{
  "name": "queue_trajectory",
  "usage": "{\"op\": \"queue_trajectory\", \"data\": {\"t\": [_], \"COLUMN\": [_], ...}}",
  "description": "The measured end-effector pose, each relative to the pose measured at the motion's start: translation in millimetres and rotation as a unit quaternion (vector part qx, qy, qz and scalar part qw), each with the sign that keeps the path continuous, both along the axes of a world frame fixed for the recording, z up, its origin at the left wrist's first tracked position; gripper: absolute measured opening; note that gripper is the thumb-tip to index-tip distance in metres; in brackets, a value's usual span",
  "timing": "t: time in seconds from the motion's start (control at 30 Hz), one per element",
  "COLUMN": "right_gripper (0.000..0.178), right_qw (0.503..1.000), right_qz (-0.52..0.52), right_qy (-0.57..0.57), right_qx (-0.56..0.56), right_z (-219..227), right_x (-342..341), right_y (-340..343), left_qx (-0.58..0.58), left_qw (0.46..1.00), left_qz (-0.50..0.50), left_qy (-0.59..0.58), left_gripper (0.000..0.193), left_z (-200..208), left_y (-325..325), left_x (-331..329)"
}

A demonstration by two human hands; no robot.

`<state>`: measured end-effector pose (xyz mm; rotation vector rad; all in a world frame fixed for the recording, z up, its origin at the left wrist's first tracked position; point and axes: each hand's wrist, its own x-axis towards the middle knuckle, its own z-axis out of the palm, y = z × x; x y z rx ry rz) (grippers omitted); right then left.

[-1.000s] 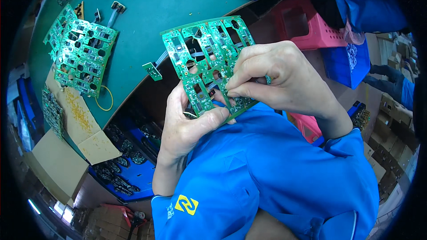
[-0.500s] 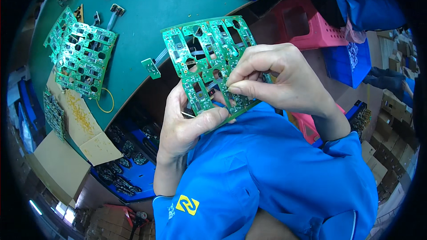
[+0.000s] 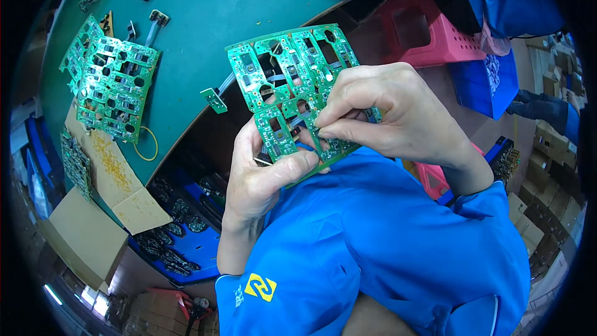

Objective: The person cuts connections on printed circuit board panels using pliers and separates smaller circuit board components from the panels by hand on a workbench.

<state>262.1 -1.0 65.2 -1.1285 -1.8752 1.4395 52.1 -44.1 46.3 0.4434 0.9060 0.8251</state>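
Right hand (image 3: 388, 115) over green circuit panel (image 3: 292, 81), pinched piece hidden.

Head camera looks steeply down, close above the hands (image 3: 348, 143).

Above a blue-jacketed lap, the left hand (image 3: 264, 174) grips the lower edge of a green circuit board panel (image 3: 292, 81) while the right hand (image 3: 385, 115) pinches a small piece at its lower right part, and a second green panel (image 3: 112, 90) lies near the green table's (image 3: 205, 12) left edge.
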Motion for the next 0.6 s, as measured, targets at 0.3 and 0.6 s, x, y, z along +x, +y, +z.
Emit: {"op": "queue_trajectory", "data": {"t": [0.3,0.6], "right_gripper": [0.01,0.006], "right_qw": [1.0,0.999], "right_qz": [0.005,-0.018], "right_qy": [0.001,0.029], "right_qx": [-0.025,-0.011], "right_z": [-0.7,-5.4], "right_x": [1.6,-2.4], "right_y": [0.9,-0.8], "left_qx": [-0.012,-0.007], "left_qw": [1.0,0.999], "left_qz": [0.004,-0.008], "left_qy": [0.018,0.036], "left_gripper": [0.052,0.051], "left_z": [8.1,7.3], "left_y": [0.8,0.8], "left_x": [3.3,1.7]}}
